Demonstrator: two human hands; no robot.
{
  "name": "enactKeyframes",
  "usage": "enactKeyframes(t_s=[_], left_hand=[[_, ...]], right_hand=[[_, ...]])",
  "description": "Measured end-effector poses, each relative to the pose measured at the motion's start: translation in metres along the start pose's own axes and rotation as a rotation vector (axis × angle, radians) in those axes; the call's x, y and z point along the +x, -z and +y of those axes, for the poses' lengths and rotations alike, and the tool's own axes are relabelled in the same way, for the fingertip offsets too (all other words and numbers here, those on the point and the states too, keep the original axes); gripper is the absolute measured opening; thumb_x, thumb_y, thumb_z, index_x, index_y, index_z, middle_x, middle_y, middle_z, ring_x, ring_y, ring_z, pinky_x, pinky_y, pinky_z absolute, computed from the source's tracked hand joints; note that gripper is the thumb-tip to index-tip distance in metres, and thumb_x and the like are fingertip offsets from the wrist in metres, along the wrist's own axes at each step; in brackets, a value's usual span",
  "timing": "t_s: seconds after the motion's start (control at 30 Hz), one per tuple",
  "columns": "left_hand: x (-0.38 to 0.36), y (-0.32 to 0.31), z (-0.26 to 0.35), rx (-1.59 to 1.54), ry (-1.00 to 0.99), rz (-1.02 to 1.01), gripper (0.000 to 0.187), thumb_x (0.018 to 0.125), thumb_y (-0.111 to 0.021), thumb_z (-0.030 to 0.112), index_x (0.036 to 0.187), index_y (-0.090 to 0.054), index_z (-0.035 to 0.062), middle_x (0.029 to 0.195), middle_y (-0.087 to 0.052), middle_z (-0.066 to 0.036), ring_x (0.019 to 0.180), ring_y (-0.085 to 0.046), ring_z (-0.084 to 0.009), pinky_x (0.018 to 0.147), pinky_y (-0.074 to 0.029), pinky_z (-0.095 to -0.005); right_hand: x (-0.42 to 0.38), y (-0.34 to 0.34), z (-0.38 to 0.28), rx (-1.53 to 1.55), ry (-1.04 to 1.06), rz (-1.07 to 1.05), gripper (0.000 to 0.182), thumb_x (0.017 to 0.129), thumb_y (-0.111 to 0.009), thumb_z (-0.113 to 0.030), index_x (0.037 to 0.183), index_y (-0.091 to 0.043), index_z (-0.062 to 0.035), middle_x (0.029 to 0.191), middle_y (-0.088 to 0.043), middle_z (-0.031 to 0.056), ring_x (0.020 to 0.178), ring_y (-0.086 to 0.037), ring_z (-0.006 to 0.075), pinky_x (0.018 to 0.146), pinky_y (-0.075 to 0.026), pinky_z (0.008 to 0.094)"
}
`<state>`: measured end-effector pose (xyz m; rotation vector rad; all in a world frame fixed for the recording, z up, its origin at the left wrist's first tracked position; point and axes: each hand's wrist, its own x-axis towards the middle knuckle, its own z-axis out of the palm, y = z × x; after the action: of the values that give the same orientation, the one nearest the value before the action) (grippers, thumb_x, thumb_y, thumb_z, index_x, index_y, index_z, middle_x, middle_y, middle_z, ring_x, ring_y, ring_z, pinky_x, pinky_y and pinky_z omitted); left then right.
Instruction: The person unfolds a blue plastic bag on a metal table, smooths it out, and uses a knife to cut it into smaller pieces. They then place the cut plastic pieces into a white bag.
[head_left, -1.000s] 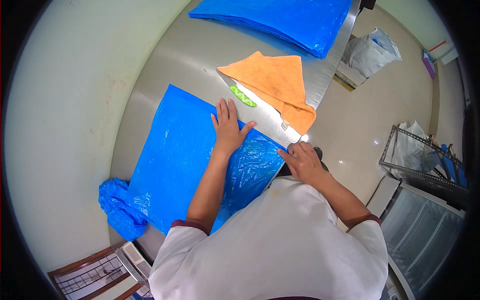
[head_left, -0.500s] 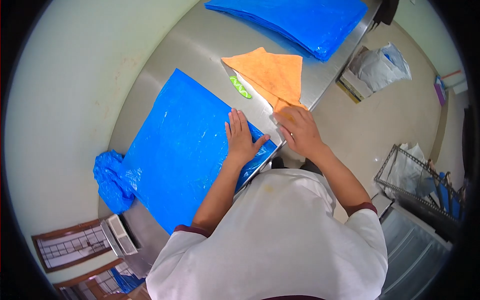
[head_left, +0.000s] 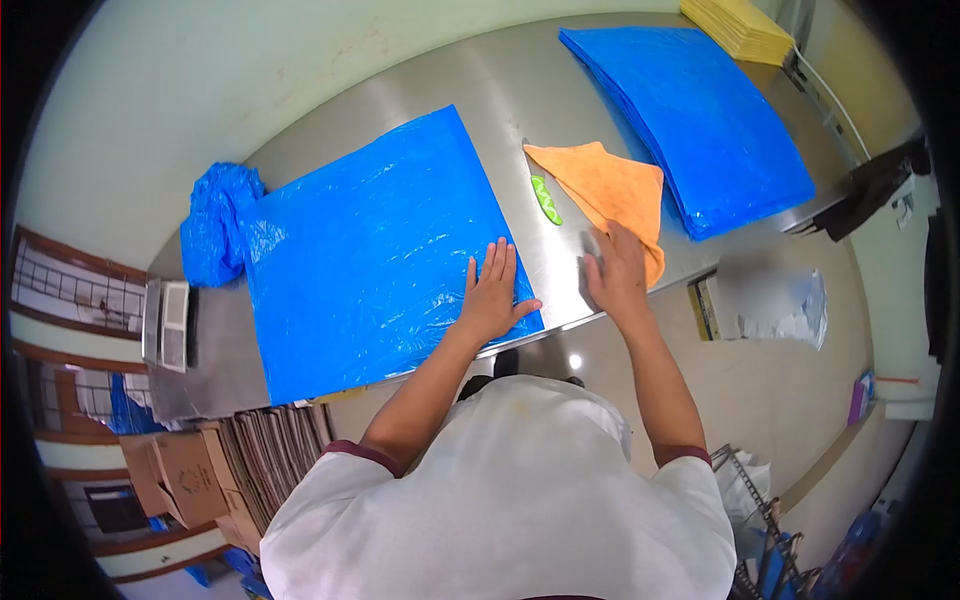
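My left hand (head_left: pixel 492 295) lies flat on the near right corner of a blue plastic sheet (head_left: pixel 370 240), its fingers stretched and the thumb spread toward the edge. The sheet lies spread on a steel table (head_left: pixel 510 110). Over the near edge of an orange cloth (head_left: pixel 625 185), my right hand (head_left: pixel 620 272) touches the fabric with its thumb apart from the fingers. Some of its fingers are smeared by motion. Between sheet and cloth lies a small bright green object (head_left: pixel 546 200) with a white zigzag pattern.
A stack of blue plastic sheets (head_left: pixel 700 130) lies right of the cloth, with a yellow stack (head_left: pixel 740 28) behind it. Crumpled blue plastic (head_left: pixel 215 225) sits at the left. Cardboard boxes (head_left: pixel 185 475) stand lower left. On the floor at right is a white bag (head_left: pixel 795 315).
The view has turned, bringing the yellow stack and the cardboard boxes into sight. My left hand stays flat on the sheet. My right hand has shifted along the cloth, whose near end now shows beside it.
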<state>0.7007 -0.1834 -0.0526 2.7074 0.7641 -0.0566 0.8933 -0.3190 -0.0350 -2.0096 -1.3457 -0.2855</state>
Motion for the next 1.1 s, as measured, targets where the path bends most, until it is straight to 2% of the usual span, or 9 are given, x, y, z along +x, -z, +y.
enactKeyframes(t_s=[0.1,0.23,0.43,0.57,0.63,0.7,0.83,0.93,1.1], left_hand=[[-0.001,-0.001,-0.002,-0.009,-0.012,0.004,0.103,0.084,-0.058,0.062,0.151,-0.013,-0.0028,0.159,-0.009,-0.021,0.148,-0.006,-0.0335,0.116,-0.006,-0.0552],[0.0,-0.002,-0.006,-0.052,-0.028,0.015,0.107,0.081,-0.061,0.062,0.151,-0.011,-0.0019,0.159,-0.008,-0.021,0.148,-0.005,-0.0342,0.116,-0.006,-0.0551],[-0.001,0.002,-0.011,-0.083,-0.054,-0.038,0.122,0.07,-0.069,0.066,0.151,-0.008,-0.0024,0.159,-0.005,-0.021,0.148,-0.003,-0.0339,0.116,-0.005,-0.0552],[-0.001,0.006,-0.01,-0.086,-0.048,-0.073,0.135,0.059,-0.076,0.068,0.152,-0.006,-0.0016,0.159,-0.003,-0.021,0.148,-0.001,-0.0332,0.116,-0.004,-0.0549],[0.0,0.006,-0.01,-0.096,-0.045,-0.076,0.14,0.055,-0.078,0.069,0.152,-0.006,-0.0015,0.16,-0.003,-0.021,0.149,0.0,-0.0328,0.116,-0.003,-0.0547],[0.0,0.006,-0.011,-0.093,-0.042,-0.085,0.142,0.052,-0.079,0.069,0.152,-0.006,-0.0015,0.16,-0.003,-0.021,0.149,0.0,-0.0325,0.117,-0.003,-0.0545],[0.0,0.009,-0.009,-0.101,-0.032,-0.09,0.144,0.049,-0.081,0.067,0.152,-0.006,-0.0014,0.16,-0.003,-0.021,0.149,0.0,-0.032,0.117,-0.002,-0.0539],[0.0,0.012,-0.007,-0.102,-0.019,-0.104,0.145,0.049,-0.082,0.064,0.152,-0.005,-0.0009,0.16,-0.002,-0.02,0.149,0.0,-0.0316,0.117,-0.001,-0.0524],[0.0,0.011,-0.007,-0.073,-0.016,-0.099,0.146,0.048,-0.084,0.062,0.152,-0.005,0.0003,0.16,-0.002,-0.019,0.149,0.0,-0.032,0.118,-0.002,-0.0514]], right_hand=[[0.034,-0.027,-0.016,0.18,0.004,-0.178,0.04,0.081,-0.064,-0.01,0.12,-0.059,-0.0012,0.122,-0.053,0.0234,0.113,-0.05,0.0405,0.096,-0.041,0.0461],[0.077,-0.08,-0.026,-0.042,0.048,-0.081,0.045,0.079,-0.064,-0.004,0.123,-0.052,-0.0001,0.119,-0.053,0.0238,0.107,-0.053,0.0387,0.092,-0.044,0.0452],[0.101,-0.102,-0.028,-0.021,-0.285,-0.419,0.049,0.074,-0.064,0.0,0.118,-0.044,0.0094,0.119,-0.05,0.031,0.113,-0.05,0.047,0.094,-0.045,0.0472],[0.063,-0.083,-0.02,0.201,-0.273,-0.364,0.04,0.078,-0.059,-0.003,0.114,-0.046,0.0095,0.109,-0.055,0.0316,0.107,-0.056,0.0435,0.091,-0.046,0.0476],[0.023,-0.051,-0.026,0.445,-0.254,-0.194,0.034,0.085,-0.055,-0.007,0.115,-0.047,0.0045,0.105,-0.058,0.029,0.099,-0.06,0.0409,0.085,-0.047,0.0467],[-0.021,-0.012,-0.043,0.611,-0.388,-0.2,0.025,0.091,-0.053,-0.012,0.114,-0.05,-0.0012,0.098,-0.06,0.023,0.09,-0.063,0.0364,0.078,-0.047,0.0434],[-0.115,0.03,-0.052,0.75,-0.634,-0.478,0.021,0.096,-0.053,-0.021,0.103,-0.058,-0.001,0.074,-0.062,0.0128,0.067,-0.062,0.0209,0.064,-0.047,0.033],[-0.151,0.051,-0.068,0.66,-0.691,-0.537,0.022,0.097,-0.053,-0.023,0.101,-0.058,-0.0012,0.067,-0.061,0.0105,0.059,-0.06,0.0207,0.059,-0.047,0.0334],[-0.171,0.061,-0.077,0.582,-0.715,-0.609,0.023,0.096,-0.055,-0.025,0.101,-0.059,-0.0032,0.066,-0.063,0.0153,0.06,-0.062,0.032,0.058,-0.047,0.0393]])
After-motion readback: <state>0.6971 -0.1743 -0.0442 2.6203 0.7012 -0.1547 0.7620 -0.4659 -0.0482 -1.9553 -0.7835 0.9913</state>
